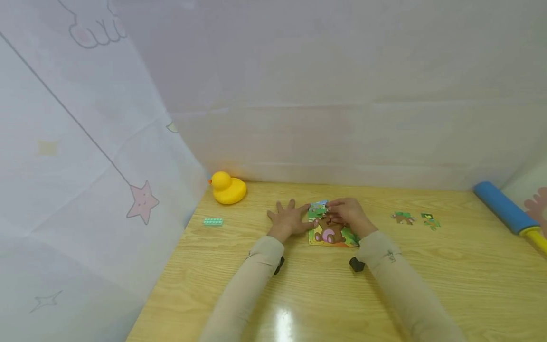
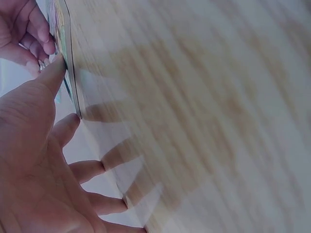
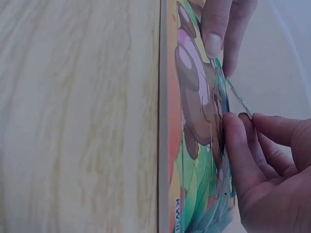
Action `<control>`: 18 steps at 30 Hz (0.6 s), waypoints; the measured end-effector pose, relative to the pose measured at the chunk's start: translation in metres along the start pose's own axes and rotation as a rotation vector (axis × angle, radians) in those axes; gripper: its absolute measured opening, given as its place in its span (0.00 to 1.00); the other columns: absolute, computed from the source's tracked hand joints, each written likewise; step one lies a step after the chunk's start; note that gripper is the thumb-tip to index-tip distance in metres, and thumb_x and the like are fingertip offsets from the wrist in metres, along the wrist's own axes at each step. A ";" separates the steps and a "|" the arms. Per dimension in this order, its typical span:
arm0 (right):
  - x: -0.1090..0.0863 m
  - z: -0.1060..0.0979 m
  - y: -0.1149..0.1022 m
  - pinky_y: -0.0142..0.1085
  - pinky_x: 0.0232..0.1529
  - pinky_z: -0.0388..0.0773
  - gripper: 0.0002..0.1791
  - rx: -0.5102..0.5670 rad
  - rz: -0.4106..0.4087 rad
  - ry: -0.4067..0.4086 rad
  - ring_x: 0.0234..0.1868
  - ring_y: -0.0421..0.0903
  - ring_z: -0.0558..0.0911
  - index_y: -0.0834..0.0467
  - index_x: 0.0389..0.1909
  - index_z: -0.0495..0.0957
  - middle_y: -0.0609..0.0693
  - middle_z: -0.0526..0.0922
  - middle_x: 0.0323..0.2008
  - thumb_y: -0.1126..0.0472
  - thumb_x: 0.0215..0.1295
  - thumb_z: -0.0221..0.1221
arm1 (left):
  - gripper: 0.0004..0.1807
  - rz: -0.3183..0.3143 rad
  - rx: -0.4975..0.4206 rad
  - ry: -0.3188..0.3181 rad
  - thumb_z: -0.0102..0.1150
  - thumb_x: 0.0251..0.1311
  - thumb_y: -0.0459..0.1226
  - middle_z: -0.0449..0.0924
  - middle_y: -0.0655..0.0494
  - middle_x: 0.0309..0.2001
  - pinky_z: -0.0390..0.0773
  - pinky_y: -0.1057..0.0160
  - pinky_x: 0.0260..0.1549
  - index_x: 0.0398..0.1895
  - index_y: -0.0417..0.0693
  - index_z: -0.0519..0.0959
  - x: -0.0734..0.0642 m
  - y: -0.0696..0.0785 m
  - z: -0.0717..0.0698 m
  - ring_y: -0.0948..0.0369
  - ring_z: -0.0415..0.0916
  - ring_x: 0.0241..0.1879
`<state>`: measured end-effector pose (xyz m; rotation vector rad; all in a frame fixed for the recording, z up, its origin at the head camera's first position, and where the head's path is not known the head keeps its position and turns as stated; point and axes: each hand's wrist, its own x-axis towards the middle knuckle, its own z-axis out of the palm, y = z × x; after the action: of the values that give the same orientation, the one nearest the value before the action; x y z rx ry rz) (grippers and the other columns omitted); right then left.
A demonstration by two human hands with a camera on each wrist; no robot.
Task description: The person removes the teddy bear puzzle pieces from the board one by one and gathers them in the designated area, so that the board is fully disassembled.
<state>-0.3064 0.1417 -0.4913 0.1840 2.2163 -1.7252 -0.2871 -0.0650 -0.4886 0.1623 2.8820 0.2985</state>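
Observation:
A jigsaw puzzle board with a brown bear picture lies flat on the wooden table. My left hand is spread at the board's left side; its thumb rests on the board and the other fingertips touch the table. Over the board's upper part, my right hand pinches a puzzle piece, tilted with one edge raised. In the right wrist view the bear picture shows clearly, but the right fingers hide part of the board's far side.
Two loose clusters of puzzle pieces, one brown and one green, lie right of the board. A yellow rubber duck and a mint-green block stand at the left. At the far right lies a blue foam tube with a yellow handle.

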 end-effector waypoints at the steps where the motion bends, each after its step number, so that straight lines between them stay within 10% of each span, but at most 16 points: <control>1: 0.001 -0.002 0.001 0.30 0.37 0.86 0.18 0.010 0.003 -0.008 0.31 0.38 0.87 0.67 0.60 0.79 0.56 0.88 0.43 0.64 0.73 0.58 | 0.42 0.001 0.000 -0.002 0.53 0.58 0.73 0.49 0.50 0.82 0.48 0.20 0.66 0.76 0.83 0.58 0.000 0.000 0.000 0.29 0.40 0.78; 18: 0.001 -0.036 0.011 0.29 0.42 0.86 0.24 0.202 -0.002 -0.095 0.35 0.37 0.89 0.72 0.69 0.68 0.47 0.88 0.37 0.68 0.74 0.55 | 0.42 0.006 0.004 -0.014 0.52 0.59 0.73 0.48 0.51 0.83 0.48 0.20 0.67 0.77 0.83 0.57 -0.004 0.000 -0.003 0.30 0.39 0.79</control>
<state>-0.3101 0.1788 -0.4934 0.1431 1.9752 -1.9168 -0.2839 -0.0661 -0.4849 0.1725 2.8685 0.2915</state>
